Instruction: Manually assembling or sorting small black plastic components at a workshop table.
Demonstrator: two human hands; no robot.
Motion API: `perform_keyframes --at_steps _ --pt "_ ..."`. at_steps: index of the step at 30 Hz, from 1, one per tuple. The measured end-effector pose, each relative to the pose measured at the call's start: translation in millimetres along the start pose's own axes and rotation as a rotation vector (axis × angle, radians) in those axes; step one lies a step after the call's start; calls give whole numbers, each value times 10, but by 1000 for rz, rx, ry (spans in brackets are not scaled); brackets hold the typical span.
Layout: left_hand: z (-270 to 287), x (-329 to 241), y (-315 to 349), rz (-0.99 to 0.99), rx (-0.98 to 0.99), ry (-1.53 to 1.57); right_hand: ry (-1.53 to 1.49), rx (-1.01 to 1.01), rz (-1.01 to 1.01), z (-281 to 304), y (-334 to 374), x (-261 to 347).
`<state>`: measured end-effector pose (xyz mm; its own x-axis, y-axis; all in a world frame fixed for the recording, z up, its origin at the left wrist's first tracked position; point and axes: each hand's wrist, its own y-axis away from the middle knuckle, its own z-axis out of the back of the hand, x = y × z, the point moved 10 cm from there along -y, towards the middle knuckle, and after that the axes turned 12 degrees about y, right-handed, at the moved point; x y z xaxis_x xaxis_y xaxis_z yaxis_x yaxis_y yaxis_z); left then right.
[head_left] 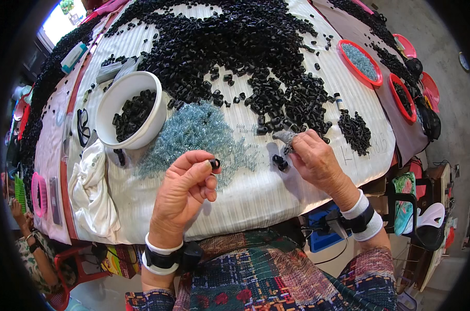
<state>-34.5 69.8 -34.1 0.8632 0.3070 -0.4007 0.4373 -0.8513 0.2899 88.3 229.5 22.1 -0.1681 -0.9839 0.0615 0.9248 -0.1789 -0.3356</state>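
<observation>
My left hand [185, 181] is raised over the near part of the cloth-covered table. Its thumb and forefinger pinch a small black cap-like part [214, 164] with a round opening. At the near edge of the loose black parts [281, 98], my right hand [312, 158] has its fingers bent together. Something grey [285, 136] shows at its fingertips; whether it is a finger cover or a held piece I cannot make out. Just left of that hand lies a small black part [280, 162]. A heap of tiny bluish, shiny pieces [198, 129] spreads between both hands.
A white bowl [154, 127] with black parts stands at left, above a crumpled white cloth [93, 192]. Dark glasses [83, 127] lie beside it. Smaller black pieces [355, 132] are piled at right, near red trays [378, 82]. Another person's arm [38, 251] shows at lower left.
</observation>
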Motion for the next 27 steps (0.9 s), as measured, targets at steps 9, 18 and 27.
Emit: perform_keyframes --at_steps 9,18,27 --pt "8 -2 -29 24 -13 -26 99 -30 -18 12 -73 -42" --pt "-3 74 -96 72 -37 -47 86 70 -41 -189 -171 -46" --pt "-77 154 -87 71 -2 -112 80 -66 -21 53 -215 138"
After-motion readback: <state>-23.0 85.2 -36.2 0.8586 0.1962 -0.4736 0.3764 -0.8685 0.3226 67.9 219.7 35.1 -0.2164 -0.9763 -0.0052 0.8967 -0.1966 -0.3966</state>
